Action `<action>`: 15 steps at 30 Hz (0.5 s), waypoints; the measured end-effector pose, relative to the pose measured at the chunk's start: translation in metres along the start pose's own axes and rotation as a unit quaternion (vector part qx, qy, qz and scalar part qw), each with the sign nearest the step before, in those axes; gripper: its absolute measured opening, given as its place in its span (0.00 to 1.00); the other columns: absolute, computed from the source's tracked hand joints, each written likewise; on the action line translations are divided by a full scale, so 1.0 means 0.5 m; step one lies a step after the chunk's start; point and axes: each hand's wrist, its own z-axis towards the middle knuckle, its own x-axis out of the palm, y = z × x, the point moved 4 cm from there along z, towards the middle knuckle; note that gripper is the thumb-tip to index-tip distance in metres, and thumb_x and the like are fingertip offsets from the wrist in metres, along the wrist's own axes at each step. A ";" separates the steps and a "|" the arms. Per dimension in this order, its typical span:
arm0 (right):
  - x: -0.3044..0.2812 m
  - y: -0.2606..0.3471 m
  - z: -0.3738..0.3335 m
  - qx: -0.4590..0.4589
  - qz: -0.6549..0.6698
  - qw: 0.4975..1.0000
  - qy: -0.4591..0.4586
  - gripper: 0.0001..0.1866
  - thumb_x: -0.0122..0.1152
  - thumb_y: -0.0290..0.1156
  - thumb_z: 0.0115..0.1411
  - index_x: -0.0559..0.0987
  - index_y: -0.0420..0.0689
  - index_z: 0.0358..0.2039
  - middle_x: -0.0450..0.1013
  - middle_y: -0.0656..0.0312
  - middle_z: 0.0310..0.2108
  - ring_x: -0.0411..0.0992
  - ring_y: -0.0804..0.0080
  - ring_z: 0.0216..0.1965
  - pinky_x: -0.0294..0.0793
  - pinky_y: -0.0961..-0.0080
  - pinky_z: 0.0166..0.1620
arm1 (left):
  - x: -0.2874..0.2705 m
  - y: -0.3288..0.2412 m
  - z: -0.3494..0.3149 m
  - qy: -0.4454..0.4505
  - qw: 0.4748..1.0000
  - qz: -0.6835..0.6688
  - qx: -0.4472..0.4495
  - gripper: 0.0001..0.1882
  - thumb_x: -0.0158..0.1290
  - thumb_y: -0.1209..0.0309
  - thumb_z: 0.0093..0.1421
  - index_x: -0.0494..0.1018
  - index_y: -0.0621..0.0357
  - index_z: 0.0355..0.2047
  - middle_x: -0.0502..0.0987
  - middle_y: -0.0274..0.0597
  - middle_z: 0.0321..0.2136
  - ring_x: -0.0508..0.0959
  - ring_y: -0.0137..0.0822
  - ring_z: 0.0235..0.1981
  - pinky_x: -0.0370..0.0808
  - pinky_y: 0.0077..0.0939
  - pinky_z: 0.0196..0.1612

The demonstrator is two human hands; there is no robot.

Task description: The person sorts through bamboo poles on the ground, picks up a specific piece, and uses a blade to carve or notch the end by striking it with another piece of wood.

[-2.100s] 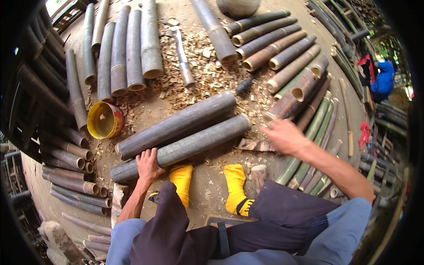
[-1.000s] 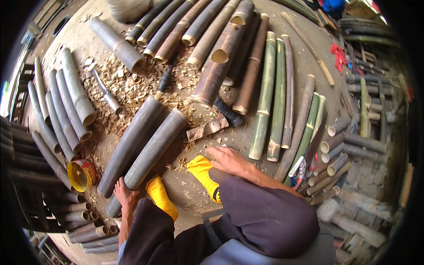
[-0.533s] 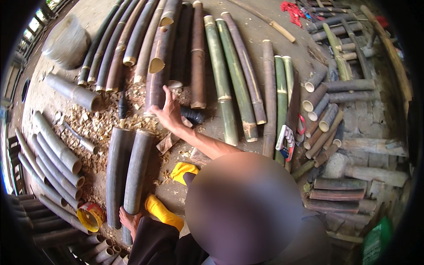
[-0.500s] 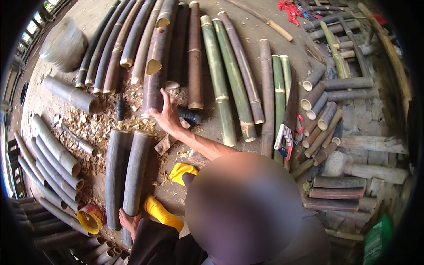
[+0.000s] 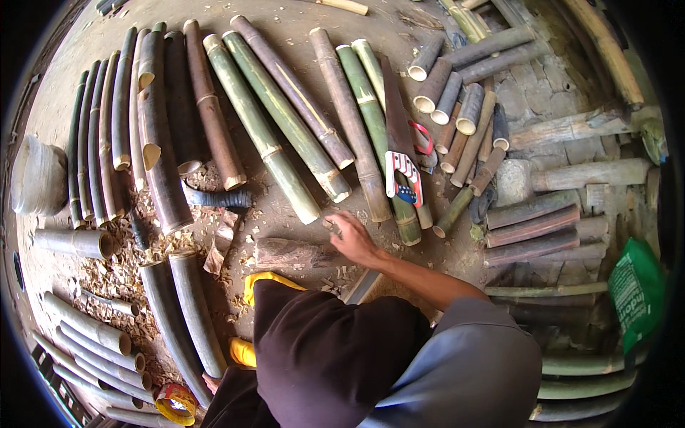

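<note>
My right hand (image 5: 353,239) reaches out over the floor, its fingers loosely parted with nothing in them. It hovers close to the cut end of a green bamboo pole (image 5: 271,150), beside a rough wood block (image 5: 289,253). A handsaw (image 5: 404,175) with a white, red and blue handle lies on bamboo farther right. Only a sliver of my left hand (image 5: 212,383) shows past the dark sleeve, at the near end of a grey bamboo tube (image 5: 194,310). Most of its fingers are hidden. Another grey bamboo tube (image 5: 170,324) lies alongside.
Long bamboo poles (image 5: 103,139) lie in a row at the far left. Wood chips (image 5: 107,274) cover the floor near a yellow-and-red tin (image 5: 176,404). Short bamboo pieces (image 5: 467,110) and a mallet (image 5: 515,182) lie to the right, with a green bag (image 5: 637,296) beyond.
My right hand has moved right, from the large dark pole to near the green pole's end. The view has shifted right, and my left hand is now mostly covered.
</note>
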 end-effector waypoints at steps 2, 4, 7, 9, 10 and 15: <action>-0.010 -0.024 -0.031 0.010 -0.008 1.000 0.003 0.20 0.56 0.24 0.51 0.70 0.38 0.46 0.69 0.47 0.42 0.68 0.54 0.45 0.69 0.64 0.49 | -0.006 0.007 0.004 0.000 1.000 0.002 0.003 0.43 0.61 0.48 0.38 0.64 0.56 0.53 0.71 0.50 0.45 0.69 0.52 0.49 0.65 0.47 0.50; -0.004 -0.026 -0.048 0.015 0.002 1.000 0.021 0.19 0.55 0.24 0.51 0.71 0.38 0.46 0.70 0.48 0.41 0.69 0.53 0.44 0.70 0.64 0.49 | -0.004 0.001 0.002 -0.002 1.000 -0.002 0.007 0.42 0.60 0.48 0.39 0.64 0.56 0.53 0.70 0.49 0.45 0.69 0.52 0.49 0.65 0.48 0.50; 0.021 -0.001 -0.059 -0.005 0.031 0.998 0.058 0.18 0.55 0.24 0.52 0.72 0.39 0.45 0.70 0.51 0.38 0.71 0.59 0.39 0.72 0.67 0.44 | -0.012 -0.027 -0.007 -0.017 1.000 -0.018 0.013 0.42 0.59 0.47 0.40 0.64 0.56 0.53 0.70 0.49 0.45 0.69 0.52 0.49 0.65 0.48 0.49; 0.046 0.030 -0.032 -0.052 0.041 0.994 0.089 0.17 0.55 0.25 0.52 0.72 0.39 0.45 0.70 0.51 0.38 0.72 0.59 0.37 0.72 0.67 0.43 | -0.033 -0.051 -0.013 -0.041 0.998 -0.027 0.033 0.41 0.59 0.47 0.41 0.64 0.56 0.53 0.70 0.49 0.45 0.69 0.52 0.49 0.65 0.48 0.49; 0.057 0.035 -0.018 -0.020 0.066 0.989 0.132 0.19 0.54 0.28 0.51 0.71 0.39 0.45 0.69 0.46 0.43 0.67 0.47 0.47 0.66 0.60 0.52 | -0.051 -0.063 -0.015 -0.069 0.995 -0.031 0.060 0.41 0.59 0.46 0.42 0.64 0.56 0.53 0.70 0.49 0.45 0.69 0.52 0.49 0.65 0.48 0.49; 0.063 0.104 0.061 -0.127 0.024 0.986 0.102 0.19 0.55 0.27 0.51 0.71 0.39 0.45 0.70 0.46 0.39 0.69 0.49 0.42 0.69 0.60 0.48 | -0.137 -0.141 0.061 -0.168 0.981 -0.053 0.077 0.39 0.54 0.52 0.46 0.60 0.51 0.59 0.67 0.50 0.52 0.65 0.54 0.54 0.60 0.49 0.55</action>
